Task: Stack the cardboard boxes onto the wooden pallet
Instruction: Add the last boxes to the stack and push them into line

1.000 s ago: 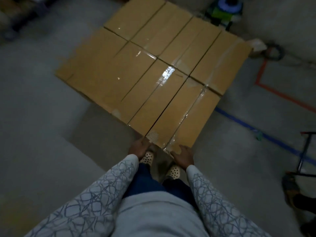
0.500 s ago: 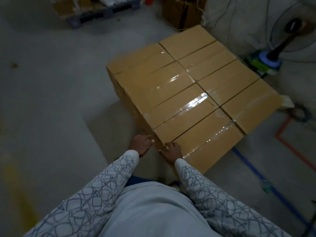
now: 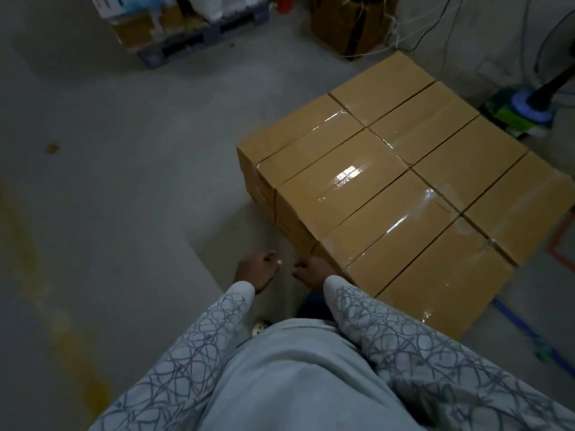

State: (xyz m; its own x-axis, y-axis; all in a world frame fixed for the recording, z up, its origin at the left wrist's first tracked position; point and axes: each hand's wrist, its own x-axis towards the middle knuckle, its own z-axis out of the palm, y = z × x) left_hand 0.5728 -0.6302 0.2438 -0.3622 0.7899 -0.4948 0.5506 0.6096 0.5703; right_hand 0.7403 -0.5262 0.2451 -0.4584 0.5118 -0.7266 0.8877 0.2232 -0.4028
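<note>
Several taped brown cardboard boxes (image 3: 401, 194) stand packed side by side in a flat block on the right of the head view. Whatever the block stands on is hidden beneath it. My right hand (image 3: 314, 270) is at the block's nearest corner, fingers loosely bent and holding nothing. My left hand (image 3: 256, 270) hangs just left of that corner, off the boxes, fingers relaxed and empty.
Bare grey concrete floor (image 3: 124, 197) spreads to the left. A loaded pallet (image 3: 193, 29) and a dark strapped carton (image 3: 351, 23) stand at the back. A fan base (image 3: 525, 110) and cables sit behind the boxes. Blue tape (image 3: 525, 334) and red tape (image 3: 560, 250) mark the floor at right.
My view has turned left, so the boxes now lie to the right. Both hands have come off the stack's near corner, the left one moving clear of it.
</note>
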